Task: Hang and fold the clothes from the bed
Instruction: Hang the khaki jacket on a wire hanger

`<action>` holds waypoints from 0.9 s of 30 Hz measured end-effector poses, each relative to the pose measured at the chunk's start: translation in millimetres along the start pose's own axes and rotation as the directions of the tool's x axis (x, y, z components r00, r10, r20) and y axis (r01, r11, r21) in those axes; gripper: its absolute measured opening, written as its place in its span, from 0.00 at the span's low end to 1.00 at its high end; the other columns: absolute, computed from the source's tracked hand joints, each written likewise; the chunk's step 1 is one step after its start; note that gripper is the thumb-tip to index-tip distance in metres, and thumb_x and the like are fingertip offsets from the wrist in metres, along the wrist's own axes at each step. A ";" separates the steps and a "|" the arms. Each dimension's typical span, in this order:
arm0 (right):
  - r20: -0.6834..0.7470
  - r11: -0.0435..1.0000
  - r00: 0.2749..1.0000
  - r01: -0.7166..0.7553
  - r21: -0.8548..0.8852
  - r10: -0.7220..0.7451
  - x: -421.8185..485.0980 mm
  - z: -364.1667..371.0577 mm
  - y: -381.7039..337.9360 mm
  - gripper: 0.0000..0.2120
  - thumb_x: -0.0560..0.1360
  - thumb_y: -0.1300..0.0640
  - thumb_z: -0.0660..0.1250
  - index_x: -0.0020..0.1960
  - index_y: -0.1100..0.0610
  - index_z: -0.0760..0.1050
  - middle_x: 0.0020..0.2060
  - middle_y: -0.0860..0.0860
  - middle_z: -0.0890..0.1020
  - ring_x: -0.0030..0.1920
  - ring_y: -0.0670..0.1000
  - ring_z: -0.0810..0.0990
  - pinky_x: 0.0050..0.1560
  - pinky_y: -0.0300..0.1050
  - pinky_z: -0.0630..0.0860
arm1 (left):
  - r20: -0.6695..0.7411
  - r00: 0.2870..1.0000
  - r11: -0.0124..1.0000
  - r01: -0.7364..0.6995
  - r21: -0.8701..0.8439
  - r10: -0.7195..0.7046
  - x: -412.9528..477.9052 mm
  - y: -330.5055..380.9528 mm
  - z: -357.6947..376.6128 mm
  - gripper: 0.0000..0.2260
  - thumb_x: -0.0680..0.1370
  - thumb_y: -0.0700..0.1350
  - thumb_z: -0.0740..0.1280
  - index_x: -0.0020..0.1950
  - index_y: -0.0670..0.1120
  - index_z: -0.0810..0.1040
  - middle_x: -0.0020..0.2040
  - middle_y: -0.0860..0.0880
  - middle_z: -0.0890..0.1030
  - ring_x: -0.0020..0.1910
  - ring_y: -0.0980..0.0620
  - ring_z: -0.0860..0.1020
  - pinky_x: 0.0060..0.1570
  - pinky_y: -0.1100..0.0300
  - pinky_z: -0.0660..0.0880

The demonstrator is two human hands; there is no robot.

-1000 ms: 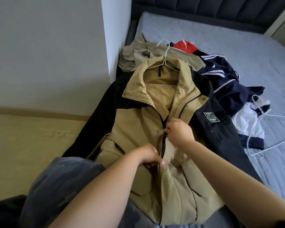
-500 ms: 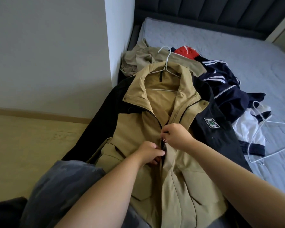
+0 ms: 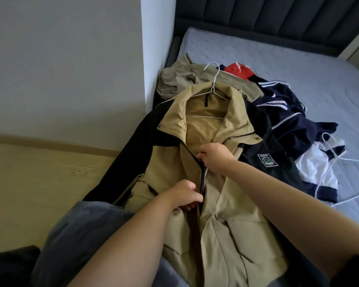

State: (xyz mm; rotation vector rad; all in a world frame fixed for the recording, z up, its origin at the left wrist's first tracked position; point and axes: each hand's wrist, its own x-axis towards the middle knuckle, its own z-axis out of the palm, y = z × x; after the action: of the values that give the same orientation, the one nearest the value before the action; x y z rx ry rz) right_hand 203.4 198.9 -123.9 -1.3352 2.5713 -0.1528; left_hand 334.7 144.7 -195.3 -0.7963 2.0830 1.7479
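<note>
My right hand (image 3: 215,159) has travelled further up the zipper (image 3: 202,179) since a second ago, away from my left hand (image 3: 184,195), and the closed stretch of track between the two is longer. The right hand pinches what I take to be the zipper pull, though the pull itself is hidden under the fingers. The left hand is curled round the jacket front just beside the track, holding it taut. The tan-and-black jacket (image 3: 226,224) lies flat on the bed (image 3: 278,65), already on a white hanger (image 3: 212,88). Its long axis runs straight away from me, hem nearest and collar beyond both hands. The open part of the track lies just past the right hand, toward the hanger's hook, so that hand is the nearer one and I judge it should keep pulling along that line while the left anchors below. Off to the right of the right hand sits a heap of navy clothes (image 3: 288,125), and a spare hanger (image 3: 340,158) rests on it.
</note>
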 end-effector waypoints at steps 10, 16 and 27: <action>0.098 0.972 0.995 0.011 0.236 -0.035 -10.8 -22.5 -0.7 0.12 0.78 0.57 0.62 0.37 0.58 0.76 0.36 0.52 0.80 0.40 0.51 0.77 0.44 0.45 0.73 | -0.133 0.987 0.900 -0.133 -0.414 0.085 5.3 13.7 -5.7 0.04 0.73 0.41 0.73 0.44 0.43 0.78 0.40 0.48 0.82 0.38 0.54 0.80 0.36 0.64 0.77; 0.216 0.994 0.976 0.061 -0.091 -0.040 -3.5 -30.9 2.2 0.11 0.79 0.55 0.61 0.38 0.51 0.72 0.35 0.47 0.76 0.39 0.49 0.75 0.37 0.41 0.69 | -0.098 0.984 0.978 -0.163 -0.127 0.151 4.7 11.5 -14.8 0.05 0.71 0.39 0.72 0.38 0.43 0.78 0.33 0.48 0.80 0.27 0.57 0.78 0.29 0.66 0.74; -0.025 0.938 0.994 -0.093 0.335 0.108 16.7 -39.9 -0.2 0.18 0.79 0.58 0.62 0.30 0.53 0.69 0.29 0.49 0.73 0.32 0.47 0.72 0.32 0.40 0.65 | -0.294 0.946 0.990 -0.139 0.008 0.136 13.5 6.2 -15.5 0.13 0.69 0.53 0.73 0.47 0.52 0.72 0.45 0.56 0.79 0.45 0.55 0.79 0.41 0.62 0.76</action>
State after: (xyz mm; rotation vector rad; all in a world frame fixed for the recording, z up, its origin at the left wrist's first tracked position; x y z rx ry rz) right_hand 184.0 184.5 -88.1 -1.0837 2.4967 -0.5763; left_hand 322.0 127.3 -194.7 -0.9891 2.3729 1.8081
